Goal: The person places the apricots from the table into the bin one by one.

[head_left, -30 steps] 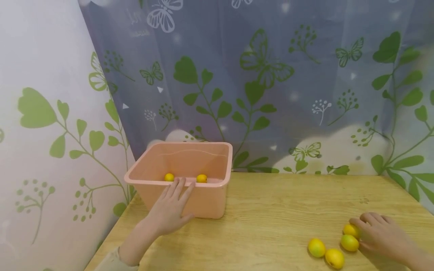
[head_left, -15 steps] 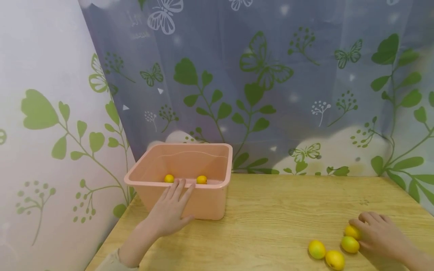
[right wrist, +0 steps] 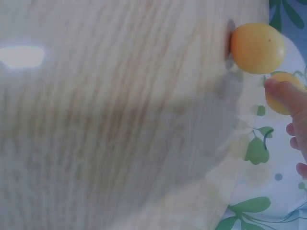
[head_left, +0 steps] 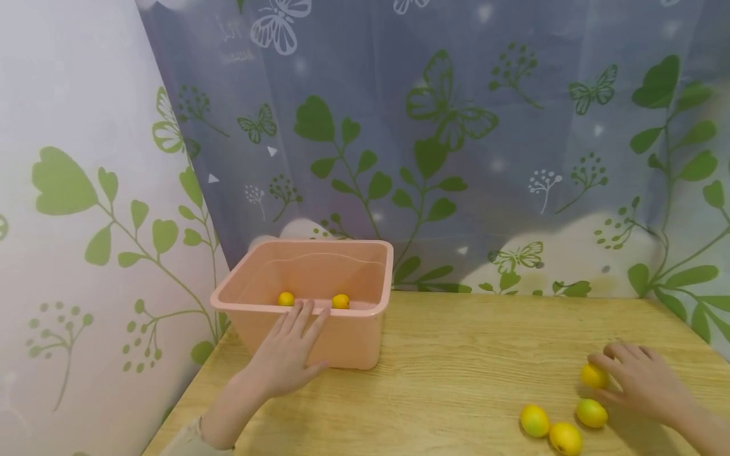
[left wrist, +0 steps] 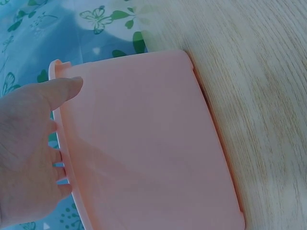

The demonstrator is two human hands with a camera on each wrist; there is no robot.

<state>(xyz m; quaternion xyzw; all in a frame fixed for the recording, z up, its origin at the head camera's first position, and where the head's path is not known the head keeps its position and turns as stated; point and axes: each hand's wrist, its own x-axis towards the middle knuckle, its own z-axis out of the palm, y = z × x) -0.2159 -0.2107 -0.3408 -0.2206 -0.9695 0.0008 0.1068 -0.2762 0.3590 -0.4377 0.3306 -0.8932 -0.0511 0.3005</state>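
In the head view my left hand (head_left: 288, 361) lies with fairly straight, spread fingers at the near rim of a pink plastic tub (head_left: 342, 339). The left wrist view shows its thumb (left wrist: 64, 93) across the tub's outer wall (left wrist: 148, 139). Two yellow fruits (head_left: 286, 298) lie inside the tub. On the right, my right hand (head_left: 644, 383) pinches a small yellow lemon-like fruit (head_left: 594, 376) between thumb and fingers. In the right wrist view this pinched fruit (right wrist: 280, 103) is partly covered by the thumb. Just nearer sits a greenish-yellow fruit (head_left: 592, 413).
Two more yellow fruits, one (head_left: 535, 421) beside the other (head_left: 566, 438), sit near the front of the wooden table (head_left: 456, 354). A cloth (head_left: 456, 158) with leaves and butterflies hangs behind the table, and a similar pale one (head_left: 114, 266) covers the left side.
My right hand has moved slightly up and away with the pinched fruit, opening a gap to the greenish-yellow one. My left hand stays at the tub's rim.
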